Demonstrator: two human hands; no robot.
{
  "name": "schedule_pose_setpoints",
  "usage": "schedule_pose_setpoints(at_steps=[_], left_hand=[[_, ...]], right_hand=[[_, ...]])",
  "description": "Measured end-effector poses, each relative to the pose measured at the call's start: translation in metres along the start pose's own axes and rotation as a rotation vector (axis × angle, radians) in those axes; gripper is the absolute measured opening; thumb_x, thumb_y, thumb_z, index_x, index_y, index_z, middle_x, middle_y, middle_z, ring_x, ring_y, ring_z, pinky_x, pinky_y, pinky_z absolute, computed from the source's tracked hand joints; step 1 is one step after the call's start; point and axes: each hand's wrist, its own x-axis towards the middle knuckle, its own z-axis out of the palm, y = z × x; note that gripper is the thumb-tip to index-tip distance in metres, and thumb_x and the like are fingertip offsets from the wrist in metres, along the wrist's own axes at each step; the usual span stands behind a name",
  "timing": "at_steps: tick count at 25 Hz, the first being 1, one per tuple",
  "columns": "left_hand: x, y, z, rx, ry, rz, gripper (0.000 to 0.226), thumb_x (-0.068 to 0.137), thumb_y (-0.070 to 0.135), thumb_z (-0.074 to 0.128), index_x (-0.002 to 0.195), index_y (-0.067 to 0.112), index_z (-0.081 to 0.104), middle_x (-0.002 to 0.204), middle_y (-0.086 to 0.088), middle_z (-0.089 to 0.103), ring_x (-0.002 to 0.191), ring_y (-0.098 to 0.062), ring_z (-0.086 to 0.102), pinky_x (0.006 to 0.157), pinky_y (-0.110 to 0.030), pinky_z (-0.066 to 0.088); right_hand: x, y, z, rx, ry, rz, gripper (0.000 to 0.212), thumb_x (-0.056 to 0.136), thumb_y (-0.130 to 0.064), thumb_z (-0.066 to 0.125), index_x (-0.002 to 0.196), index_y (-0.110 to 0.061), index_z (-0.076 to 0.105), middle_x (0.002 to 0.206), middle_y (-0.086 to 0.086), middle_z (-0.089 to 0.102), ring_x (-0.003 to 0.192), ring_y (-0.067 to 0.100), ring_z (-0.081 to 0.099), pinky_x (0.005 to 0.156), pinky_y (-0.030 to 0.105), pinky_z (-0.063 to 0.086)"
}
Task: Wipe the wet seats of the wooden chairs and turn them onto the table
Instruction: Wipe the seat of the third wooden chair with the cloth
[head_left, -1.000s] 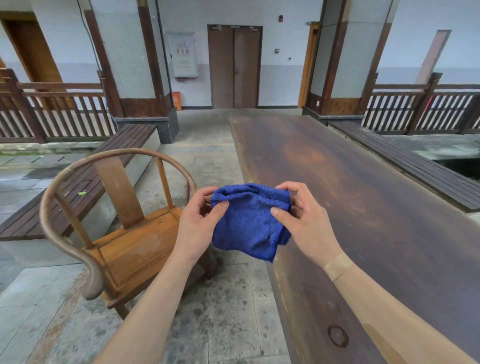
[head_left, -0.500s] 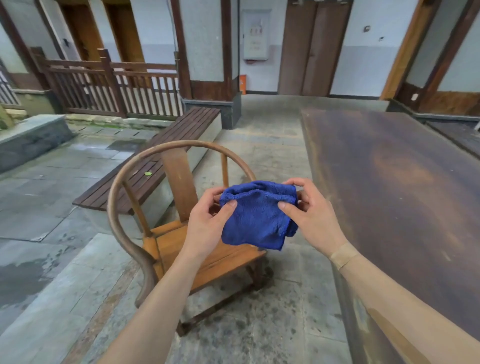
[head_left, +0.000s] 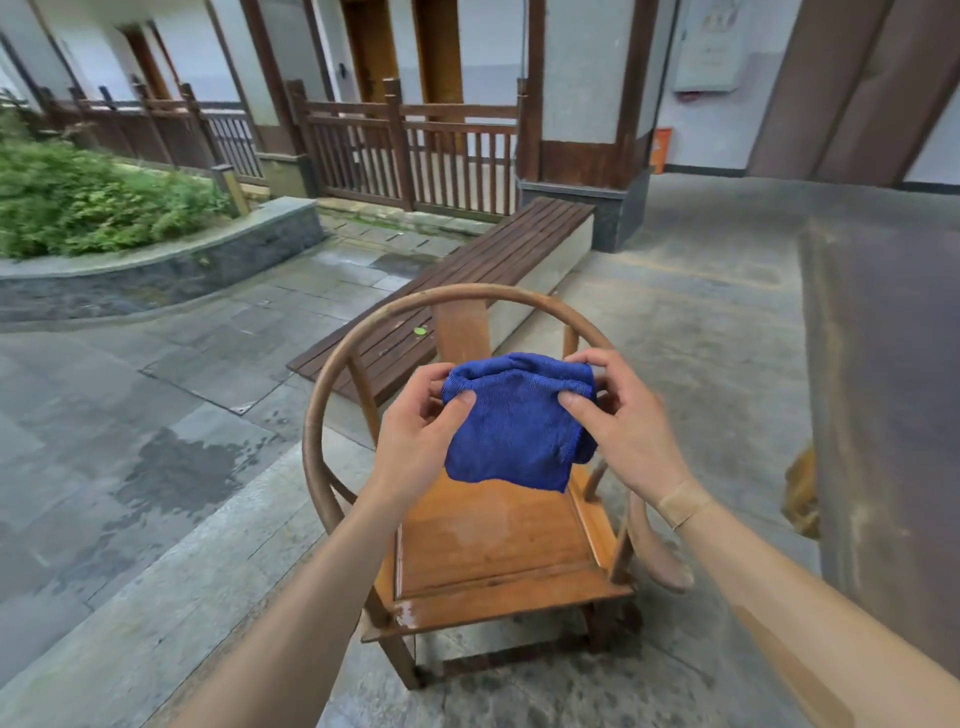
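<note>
A wooden round-backed chair (head_left: 498, 545) stands straight ahead, its seat shining with water near the front edge. Above the seat I hold a folded blue cloth (head_left: 511, 426) between both hands. My left hand (head_left: 421, 431) pinches the cloth's left side and my right hand (head_left: 623, 421) pinches its right side. The cloth hangs in the air a little over the seat and hides part of the chair's back splat. The long dark wooden table (head_left: 893, 405) runs along the right edge of the view.
A slatted wooden bench (head_left: 467, 280) lies behind the chair. A stone-edged planter with green shrubs (head_left: 104, 208) sits at the left, a wooden railing (head_left: 410, 150) and pillar beyond. The paving at the left has wet patches. Part of another chair (head_left: 802, 493) shows by the table.
My view has swung left, so the chair now sits centred below my hands and the table has slid to the right edge. Both hands keep the cloth.
</note>
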Motion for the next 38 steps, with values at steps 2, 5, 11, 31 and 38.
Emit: schedule_pose_setpoints(at_steps=[2, 5, 11, 31, 38], left_hand=[[0.024, -0.003, 0.015, 0.027, 0.062, -0.025, 0.017, 0.088, 0.03, 0.064, 0.103, 0.038, 0.065, 0.099, -0.002, 0.074, 0.098, -0.029, 0.069, 0.081, -0.048, 0.058], [0.052, -0.009, 0.031, 0.06, 0.13, -0.072, 0.015, 0.089, 0.033, 0.063, 0.102, 0.04, 0.064, 0.098, -0.004, 0.073, 0.094, -0.033, 0.068, 0.069, -0.043, 0.055], [0.093, -0.045, 0.035, 0.135, 0.235, -0.144, 0.018, 0.091, 0.032, 0.063, 0.108, 0.032, 0.065, 0.099, -0.003, 0.073, 0.096, -0.031, 0.068, 0.085, -0.057, 0.056], [0.043, -0.417, 0.036, 0.146, 0.295, -0.72, 0.02, 0.097, 0.019, 0.061, 0.1, 0.037, 0.067, 0.085, 0.01, 0.07, 0.081, -0.01, 0.064, 0.076, -0.029, 0.051], [-0.02, -0.554, 0.063, 0.497, 0.224, -0.82, 0.016, 0.098, 0.023, 0.059, 0.09, 0.037, 0.056, 0.078, 0.015, 0.063, 0.082, -0.014, 0.062, 0.066, -0.027, 0.039]], right_hand=[[0.037, 0.016, -0.006, 0.015, -0.053, -0.019, 0.034, 0.091, -0.02, 0.068, 0.108, -0.047, 0.057, 0.095, -0.008, 0.069, 0.077, 0.006, 0.061, 0.075, 0.035, 0.053], [0.082, 0.037, -0.007, 0.044, -0.102, -0.045, 0.04, 0.091, -0.018, 0.069, 0.105, -0.053, 0.056, 0.094, -0.017, 0.068, 0.084, 0.007, 0.063, 0.078, 0.036, 0.053], [0.14, 0.075, 0.019, 0.096, -0.198, -0.02, 0.042, 0.091, -0.019, 0.068, 0.102, -0.057, 0.056, 0.096, -0.022, 0.067, 0.088, 0.014, 0.065, 0.081, 0.041, 0.055], [0.075, 0.392, 0.219, -0.055, -0.402, 0.521, 0.033, 0.083, -0.037, 0.06, 0.111, -0.054, 0.058, 0.099, -0.012, 0.071, 0.094, 0.025, 0.067, 0.091, 0.056, 0.052], [0.007, 0.515, 0.265, -0.349, -0.615, 0.514, 0.032, 0.094, -0.022, 0.063, 0.124, -0.032, 0.056, 0.089, -0.001, 0.068, 0.093, 0.035, 0.065, 0.075, 0.04, 0.049]])
